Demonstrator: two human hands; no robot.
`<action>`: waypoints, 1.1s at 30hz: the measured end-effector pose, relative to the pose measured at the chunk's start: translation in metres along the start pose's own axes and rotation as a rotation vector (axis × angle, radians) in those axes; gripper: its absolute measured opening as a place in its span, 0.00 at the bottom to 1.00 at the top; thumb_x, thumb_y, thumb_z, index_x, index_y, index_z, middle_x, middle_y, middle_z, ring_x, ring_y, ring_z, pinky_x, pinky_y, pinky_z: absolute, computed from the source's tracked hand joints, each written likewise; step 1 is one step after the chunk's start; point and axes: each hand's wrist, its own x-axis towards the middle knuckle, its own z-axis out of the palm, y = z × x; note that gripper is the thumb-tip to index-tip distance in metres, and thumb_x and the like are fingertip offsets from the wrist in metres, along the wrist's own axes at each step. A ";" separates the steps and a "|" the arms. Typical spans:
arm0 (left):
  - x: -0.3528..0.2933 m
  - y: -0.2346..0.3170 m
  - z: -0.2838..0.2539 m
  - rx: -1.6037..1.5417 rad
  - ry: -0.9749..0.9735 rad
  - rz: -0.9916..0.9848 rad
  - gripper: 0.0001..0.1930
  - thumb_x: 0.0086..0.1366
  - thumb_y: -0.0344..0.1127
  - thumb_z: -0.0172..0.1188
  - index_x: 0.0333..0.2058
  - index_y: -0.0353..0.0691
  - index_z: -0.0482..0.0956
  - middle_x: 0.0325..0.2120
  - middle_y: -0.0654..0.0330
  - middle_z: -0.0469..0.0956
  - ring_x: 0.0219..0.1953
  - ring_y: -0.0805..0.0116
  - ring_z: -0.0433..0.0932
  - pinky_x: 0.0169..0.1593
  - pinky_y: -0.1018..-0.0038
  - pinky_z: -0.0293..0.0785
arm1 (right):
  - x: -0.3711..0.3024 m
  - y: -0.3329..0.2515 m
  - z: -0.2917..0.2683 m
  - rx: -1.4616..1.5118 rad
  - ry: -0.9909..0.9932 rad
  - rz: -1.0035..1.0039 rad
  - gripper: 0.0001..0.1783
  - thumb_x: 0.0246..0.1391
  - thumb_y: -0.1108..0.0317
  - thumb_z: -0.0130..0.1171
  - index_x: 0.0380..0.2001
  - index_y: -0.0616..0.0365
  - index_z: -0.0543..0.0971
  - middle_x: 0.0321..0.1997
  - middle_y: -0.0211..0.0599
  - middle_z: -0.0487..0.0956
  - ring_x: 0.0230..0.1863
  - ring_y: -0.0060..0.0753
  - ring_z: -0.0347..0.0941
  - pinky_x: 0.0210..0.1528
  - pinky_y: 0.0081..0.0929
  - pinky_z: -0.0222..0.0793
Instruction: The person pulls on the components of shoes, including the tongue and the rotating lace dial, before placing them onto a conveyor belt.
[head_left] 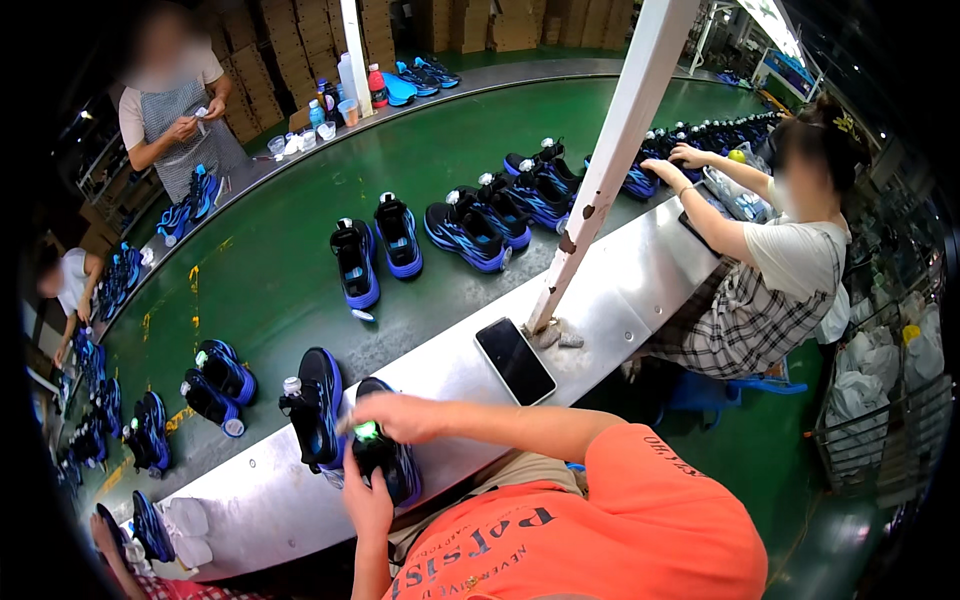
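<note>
A black sneaker [403,478] with a blue-purple sole rests at the front edge of the metal ledge. My left hand [368,508] grips its near left side, thumb and forefinger at the shoe's opening. Over the upper, my right hand [398,417] is closed, fingers pointing left. A blurred pale bit shows at its fingertips, too smeared to name. Just below these fingers a bright green glow [367,431] shows on the shoe. Close by on the left stands a second sneaker [318,405], with a white round piece at its collar.
A phone [515,361] lies on the metal ledge [610,300], beside a white post [610,150]. On the green conveyor [270,270] stand more sneakers [355,265]. A co-worker [790,240] sits at the right, reaching to shoes; others work across the belt and lower left.
</note>
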 end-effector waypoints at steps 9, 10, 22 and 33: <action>0.011 -0.008 -0.006 -0.069 -0.279 -0.093 0.10 0.61 0.28 0.55 0.40 0.30 0.78 0.31 0.53 0.79 0.33 0.70 0.74 0.41 0.73 0.70 | -0.036 -0.014 -0.031 -0.105 -0.237 0.046 0.41 0.36 0.71 0.65 0.60 0.53 0.67 0.51 0.49 0.71 0.55 0.52 0.66 0.59 0.38 0.60; 0.012 -0.011 0.001 -0.081 -0.254 -0.080 0.10 0.61 0.28 0.55 0.39 0.30 0.77 0.29 0.53 0.78 0.32 0.70 0.74 0.41 0.73 0.70 | -0.031 -0.010 -0.028 -0.154 -0.214 0.061 0.40 0.34 0.70 0.67 0.58 0.51 0.69 0.48 0.48 0.71 0.53 0.52 0.66 0.56 0.39 0.61; 0.013 -0.026 0.024 -0.222 0.008 -0.120 0.08 0.65 0.30 0.51 0.35 0.32 0.78 0.27 0.64 0.76 0.32 0.76 0.72 0.38 0.78 0.68 | -0.045 -0.020 -0.002 -0.620 -0.118 -0.055 0.25 0.34 0.71 0.67 0.41 0.50 0.76 0.36 0.39 0.70 0.41 0.43 0.70 0.36 0.34 0.71; 0.004 0.025 -0.017 -0.365 -0.532 -0.401 0.11 0.64 0.34 0.55 0.33 0.31 0.82 0.21 0.61 0.80 0.21 0.76 0.77 0.30 0.80 0.66 | -0.037 -0.006 -0.004 -0.162 -0.084 0.027 0.19 0.44 0.68 0.63 0.43 0.54 0.77 0.35 0.42 0.75 0.37 0.49 0.74 0.39 0.38 0.69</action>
